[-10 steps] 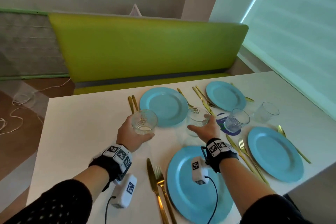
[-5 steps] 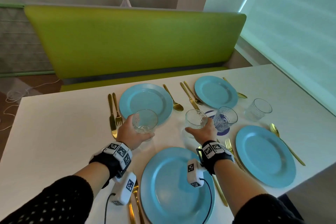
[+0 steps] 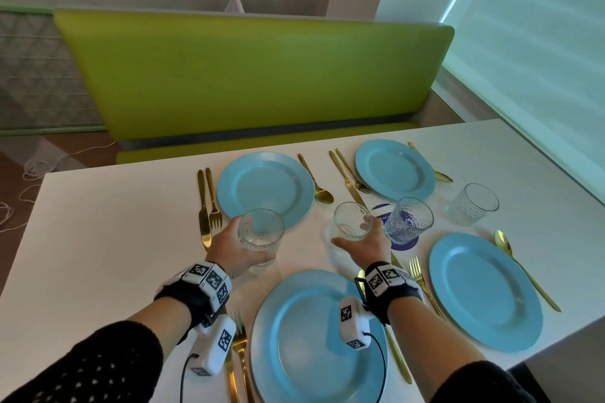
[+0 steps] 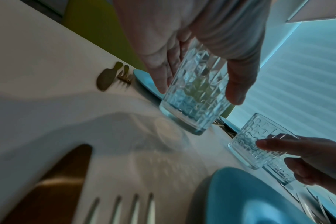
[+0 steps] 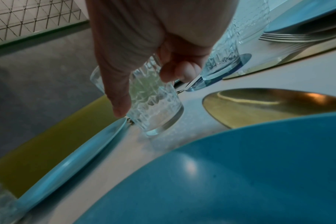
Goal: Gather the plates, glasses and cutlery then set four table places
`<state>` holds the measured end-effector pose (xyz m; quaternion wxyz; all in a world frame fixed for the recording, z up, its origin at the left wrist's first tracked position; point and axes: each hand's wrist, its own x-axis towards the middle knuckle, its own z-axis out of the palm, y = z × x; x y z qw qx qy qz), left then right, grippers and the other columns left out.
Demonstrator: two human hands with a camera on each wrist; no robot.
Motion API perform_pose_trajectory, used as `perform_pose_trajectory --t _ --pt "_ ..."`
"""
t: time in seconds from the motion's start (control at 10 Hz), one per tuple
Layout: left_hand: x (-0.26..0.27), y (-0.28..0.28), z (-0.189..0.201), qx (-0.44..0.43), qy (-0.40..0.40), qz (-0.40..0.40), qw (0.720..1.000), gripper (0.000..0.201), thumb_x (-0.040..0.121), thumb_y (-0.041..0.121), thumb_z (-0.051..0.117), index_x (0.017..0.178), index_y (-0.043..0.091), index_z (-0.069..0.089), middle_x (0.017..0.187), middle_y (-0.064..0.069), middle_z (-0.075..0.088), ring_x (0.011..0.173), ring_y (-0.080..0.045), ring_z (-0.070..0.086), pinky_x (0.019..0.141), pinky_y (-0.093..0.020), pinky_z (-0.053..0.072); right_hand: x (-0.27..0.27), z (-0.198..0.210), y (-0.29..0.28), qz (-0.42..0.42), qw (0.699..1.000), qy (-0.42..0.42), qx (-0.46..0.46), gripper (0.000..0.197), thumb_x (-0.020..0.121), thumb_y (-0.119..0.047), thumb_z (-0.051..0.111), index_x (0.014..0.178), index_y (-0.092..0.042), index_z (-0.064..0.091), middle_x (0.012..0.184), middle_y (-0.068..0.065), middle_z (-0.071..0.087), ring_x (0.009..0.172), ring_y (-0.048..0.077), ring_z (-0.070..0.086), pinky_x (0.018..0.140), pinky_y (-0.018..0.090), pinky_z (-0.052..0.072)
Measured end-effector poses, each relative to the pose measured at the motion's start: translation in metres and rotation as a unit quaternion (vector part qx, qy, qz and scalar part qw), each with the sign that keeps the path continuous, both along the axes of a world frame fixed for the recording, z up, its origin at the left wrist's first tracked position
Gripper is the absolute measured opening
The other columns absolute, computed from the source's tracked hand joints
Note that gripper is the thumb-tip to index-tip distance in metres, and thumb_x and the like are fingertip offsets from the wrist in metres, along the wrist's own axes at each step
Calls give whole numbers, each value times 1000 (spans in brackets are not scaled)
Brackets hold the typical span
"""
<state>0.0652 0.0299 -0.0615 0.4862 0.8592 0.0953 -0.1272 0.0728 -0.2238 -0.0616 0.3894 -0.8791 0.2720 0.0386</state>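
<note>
The left hand [image 3: 229,250] grips an empty cut glass [image 3: 261,235] just above the counter [image 3: 98,239], beside the far-left plate [image 3: 265,190]. The right hand [image 3: 363,247] holds another empty glass [image 3: 352,221] low over the counter, near a third glass [image 3: 407,219] standing on a dark coaster [image 3: 406,244].

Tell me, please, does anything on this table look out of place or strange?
Two glasses stand unplaced mid-table: one on a dark blue round sticker, another beside the far right plate. The left hand and right hand each hold a glass. Nothing looks spilled or broken.
</note>
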Motion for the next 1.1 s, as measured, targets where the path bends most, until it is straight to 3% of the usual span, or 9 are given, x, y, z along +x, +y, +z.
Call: perform_pose_trajectory --t 0.2,0.5,0.8,0.9,1.1 --pt "-4 4 -6 5 11 -25 1000 96 51 29 91 134 17 45 131 -3 58 121 -19 54 104 -30 42 -5 -4 -2 -3 1000 -6 1 87 62 -31 85 133 -14 37 128 9 56 119 29 52 98 36 42" --pt "-9 6 -10 6 26 -41 999 94 51 25 91 133 17 46 130 -3 58 120 -19 54 99 -23 41 -14 -3 -9 22 1000 -6 -12 109 57 -29 88 144 -15 24 137 10 52 128 28 47 105 37 37" --pt "-14 12 -7 -5 31 -65 997 96 55 22 89 137 18 40 135 -4 53 126 -21 49 102 -27 39 -40 10 -19 -18 999 7 -45 110 61 -28 87 147 -16 19 134 11 55 127 28 48 105 37 37" --pt "-16 15 -4 -9 47 -76 996 101 53 25 90 139 18 36 138 -5 50 128 -23 47 103 -30 38 -54 24 -17 -43 998 -4 -45 104 63 -24 86 146 -17 23 133 10 55 125 28 49 103 37 39" --pt "-13 26 16 9 48 -128 991 128 53 36 89 150 11 9 154 -10 28 141 -26 29 115 -37 26 -84 58 -10 -112 990 -58 -59 101 66 -25 84 146 -16 23 132 12 56 124 29 50 104 38 39"
